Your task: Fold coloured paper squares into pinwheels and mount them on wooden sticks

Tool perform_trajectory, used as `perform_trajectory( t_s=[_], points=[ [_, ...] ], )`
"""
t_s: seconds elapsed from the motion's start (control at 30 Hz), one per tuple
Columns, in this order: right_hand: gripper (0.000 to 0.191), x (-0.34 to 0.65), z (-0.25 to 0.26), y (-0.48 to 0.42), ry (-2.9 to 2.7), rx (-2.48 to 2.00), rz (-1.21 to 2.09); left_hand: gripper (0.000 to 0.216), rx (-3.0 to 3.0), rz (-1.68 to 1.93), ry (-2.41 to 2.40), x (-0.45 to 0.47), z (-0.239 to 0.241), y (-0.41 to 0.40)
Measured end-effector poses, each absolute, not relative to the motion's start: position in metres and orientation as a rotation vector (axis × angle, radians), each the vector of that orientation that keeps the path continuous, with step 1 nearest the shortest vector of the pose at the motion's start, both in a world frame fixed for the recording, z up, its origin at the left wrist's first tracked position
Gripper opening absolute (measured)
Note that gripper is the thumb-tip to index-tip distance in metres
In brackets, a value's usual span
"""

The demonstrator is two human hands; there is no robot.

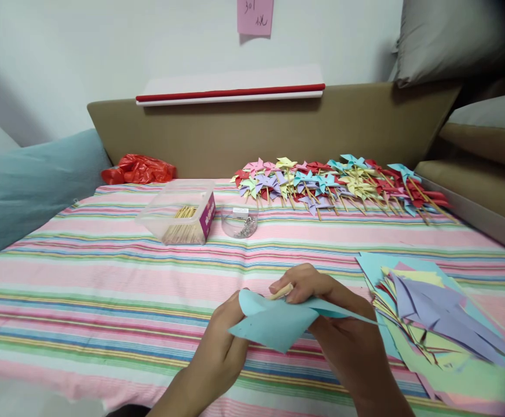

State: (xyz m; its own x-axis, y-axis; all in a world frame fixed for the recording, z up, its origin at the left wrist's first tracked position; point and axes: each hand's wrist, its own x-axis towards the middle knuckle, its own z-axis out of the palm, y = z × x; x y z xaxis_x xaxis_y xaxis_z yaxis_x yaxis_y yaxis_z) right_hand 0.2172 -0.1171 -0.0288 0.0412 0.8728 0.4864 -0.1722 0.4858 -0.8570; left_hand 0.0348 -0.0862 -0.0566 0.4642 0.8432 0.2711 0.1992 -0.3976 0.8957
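My left hand (220, 341) pinches the left side of a light blue cut paper square (274, 324), folding a corner up. My right hand (322, 307) grips the same paper from the right, and its thumb and forefinger also pinch a short wooden stick (282, 291) against the paper's centre. Both hands hover low over the striped bedsheet (105, 289), near its front edge.
A stack of cut coloured paper squares (435, 318) lies at the right. Finished paper pinwheels (339, 182) are piled at the back. A clear plastic box of wooden sticks (183, 219) and a small round container of pins (240, 223) stand mid-bed. Red plastic bag (138, 168) behind.
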Motion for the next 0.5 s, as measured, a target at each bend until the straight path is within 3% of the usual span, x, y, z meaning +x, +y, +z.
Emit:
perform_trajectory(
  t_s=[0.5],
  points=[
    [0.012,0.2098,-0.0316,-0.1155,-1.207,-0.624,0.909,0.022,2.102,1.003,0.790,0.0295,-0.0550,-0.0773]
  ],
)
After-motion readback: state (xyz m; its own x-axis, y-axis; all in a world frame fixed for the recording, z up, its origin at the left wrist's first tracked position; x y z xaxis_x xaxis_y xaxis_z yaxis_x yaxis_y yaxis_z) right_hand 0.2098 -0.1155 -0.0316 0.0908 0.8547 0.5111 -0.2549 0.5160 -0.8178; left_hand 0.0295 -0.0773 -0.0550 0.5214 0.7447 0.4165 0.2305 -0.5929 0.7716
